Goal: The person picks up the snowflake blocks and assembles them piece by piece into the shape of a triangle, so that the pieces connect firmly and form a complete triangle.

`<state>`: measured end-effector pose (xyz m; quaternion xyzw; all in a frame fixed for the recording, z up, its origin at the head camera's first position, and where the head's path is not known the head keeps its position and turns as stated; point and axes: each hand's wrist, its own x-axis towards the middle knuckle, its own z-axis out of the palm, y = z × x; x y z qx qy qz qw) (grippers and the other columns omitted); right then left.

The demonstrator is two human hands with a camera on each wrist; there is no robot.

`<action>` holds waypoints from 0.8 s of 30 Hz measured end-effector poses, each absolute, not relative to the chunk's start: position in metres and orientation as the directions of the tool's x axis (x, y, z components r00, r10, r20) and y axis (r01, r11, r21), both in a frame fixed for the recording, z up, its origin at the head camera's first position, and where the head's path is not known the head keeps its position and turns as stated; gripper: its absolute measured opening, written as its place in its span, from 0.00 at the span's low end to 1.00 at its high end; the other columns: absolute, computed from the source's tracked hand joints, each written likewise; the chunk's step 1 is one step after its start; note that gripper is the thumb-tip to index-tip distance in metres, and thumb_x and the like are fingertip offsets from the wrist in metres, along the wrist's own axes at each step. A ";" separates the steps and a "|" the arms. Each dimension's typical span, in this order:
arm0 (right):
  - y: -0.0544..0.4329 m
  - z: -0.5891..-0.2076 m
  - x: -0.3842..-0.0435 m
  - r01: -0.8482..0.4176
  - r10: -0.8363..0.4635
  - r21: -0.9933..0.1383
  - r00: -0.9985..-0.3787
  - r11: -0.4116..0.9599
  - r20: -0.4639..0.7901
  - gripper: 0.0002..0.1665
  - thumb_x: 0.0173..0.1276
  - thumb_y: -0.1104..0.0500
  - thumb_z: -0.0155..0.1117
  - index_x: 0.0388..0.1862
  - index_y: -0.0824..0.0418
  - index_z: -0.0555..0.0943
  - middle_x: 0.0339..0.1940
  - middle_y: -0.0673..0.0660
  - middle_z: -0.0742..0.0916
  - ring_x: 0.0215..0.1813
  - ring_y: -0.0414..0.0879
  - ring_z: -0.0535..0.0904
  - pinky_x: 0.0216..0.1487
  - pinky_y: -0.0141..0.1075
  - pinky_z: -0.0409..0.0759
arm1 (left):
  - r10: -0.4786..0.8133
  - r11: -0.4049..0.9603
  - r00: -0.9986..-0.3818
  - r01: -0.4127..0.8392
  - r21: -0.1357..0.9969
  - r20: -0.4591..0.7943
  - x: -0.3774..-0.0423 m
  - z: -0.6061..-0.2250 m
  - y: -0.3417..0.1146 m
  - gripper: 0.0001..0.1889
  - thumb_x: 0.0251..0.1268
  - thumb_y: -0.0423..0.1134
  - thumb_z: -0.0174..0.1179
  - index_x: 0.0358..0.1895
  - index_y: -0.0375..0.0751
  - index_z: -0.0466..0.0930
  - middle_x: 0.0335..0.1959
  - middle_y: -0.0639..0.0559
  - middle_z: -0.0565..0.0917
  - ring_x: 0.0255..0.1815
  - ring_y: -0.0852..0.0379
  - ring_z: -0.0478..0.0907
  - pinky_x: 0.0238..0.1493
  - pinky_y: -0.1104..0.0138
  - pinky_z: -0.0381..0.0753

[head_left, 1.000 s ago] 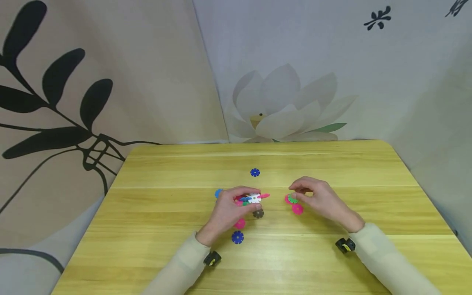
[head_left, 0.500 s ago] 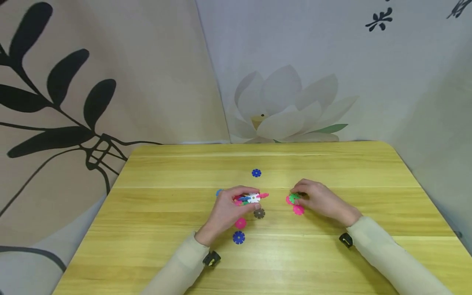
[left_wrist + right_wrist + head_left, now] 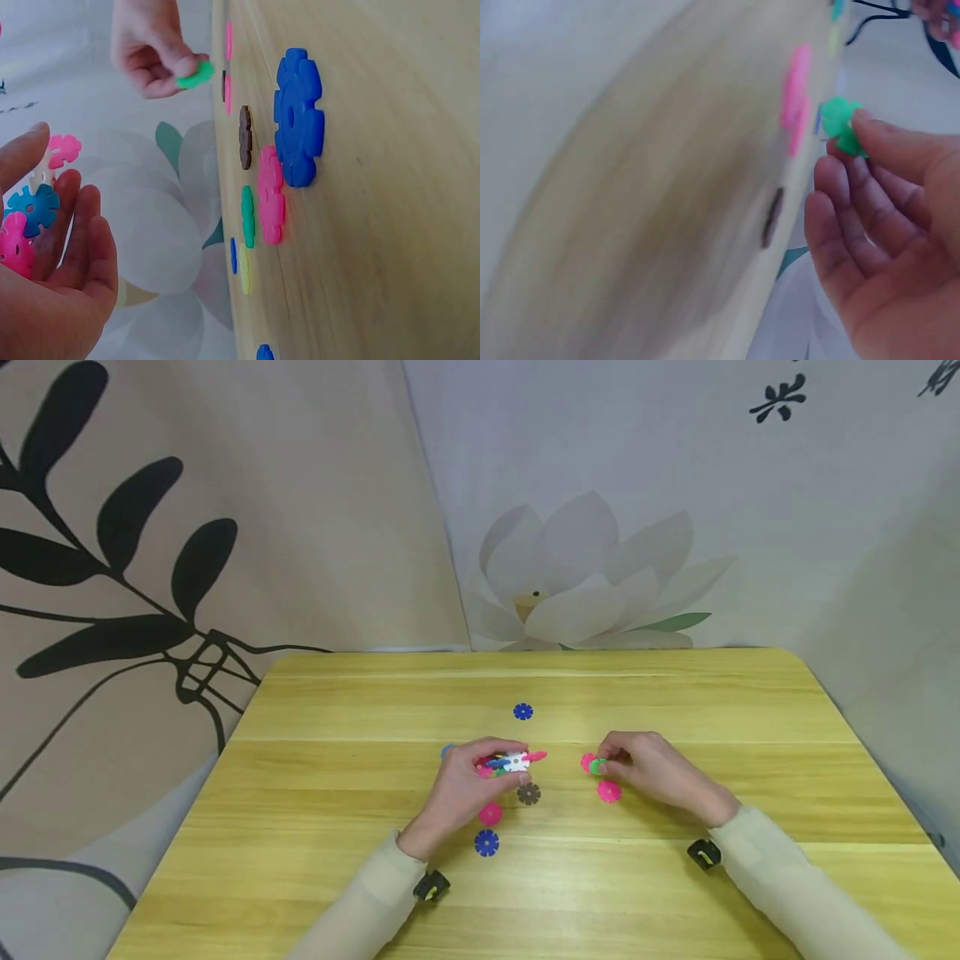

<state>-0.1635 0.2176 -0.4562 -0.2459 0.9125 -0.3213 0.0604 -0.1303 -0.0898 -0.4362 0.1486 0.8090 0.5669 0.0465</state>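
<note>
My left hand (image 3: pixel 467 787) holds a joined cluster of plastic snowflake discs (image 3: pixel 516 762) just above the table. White, blue and pink discs show in the cluster; part of it is hidden by the fingers. To the right, my right hand (image 3: pixel 663 768) pinches a single green snowflake disc (image 3: pixel 838 120) between thumb and forefinger. In the left wrist view that green disc is raised off the table, apart from the cluster. Close by the right hand, a pink disc (image 3: pixel 610 791) lies flat, with another pink disc (image 3: pixel 588 763) behind the green one.
On the wooden table (image 3: pixel 337 827) lie loose discs: a dark blue one (image 3: pixel 487 842) and a pink one (image 3: pixel 491 814) in front, a brown one (image 3: pixel 528 793) beside the left thumb, and another blue one (image 3: pixel 522 712) farther back. A patterned wall backs the table.
My right hand has come down to the green disc, closed thumb and finger on it, and lifted it off the pink disc. The left hand keeps hold of the cluster, nearly still.
</note>
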 end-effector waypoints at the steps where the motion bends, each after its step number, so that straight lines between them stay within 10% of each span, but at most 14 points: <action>1: 0.216 -0.455 -0.162 -0.401 -0.478 -0.631 -0.877 0.664 0.053 0.05 0.70 0.61 0.73 0.38 0.53 0.84 0.31 0.44 0.86 0.32 0.39 0.78 0.36 0.33 0.81 | 0.292 0.316 -0.952 0.187 0.930 0.093 -0.130 -0.436 -0.089 0.19 0.58 0.43 0.78 0.54 0.50 0.89 0.49 0.57 0.89 0.35 0.57 0.80 0.33 0.69 0.81; 24: 0.178 -0.421 -0.129 -0.118 -0.287 -0.935 -0.958 0.334 0.018 0.12 0.75 0.62 0.66 0.51 0.69 0.82 0.38 0.58 0.89 0.42 0.65 0.87 0.41 0.49 0.88 | 0.317 0.327 -0.944 0.196 0.924 0.088 -0.129 -0.437 -0.082 0.17 0.61 0.42 0.76 0.54 0.51 0.89 0.48 0.58 0.89 0.40 0.56 0.82 0.37 0.66 0.83</action>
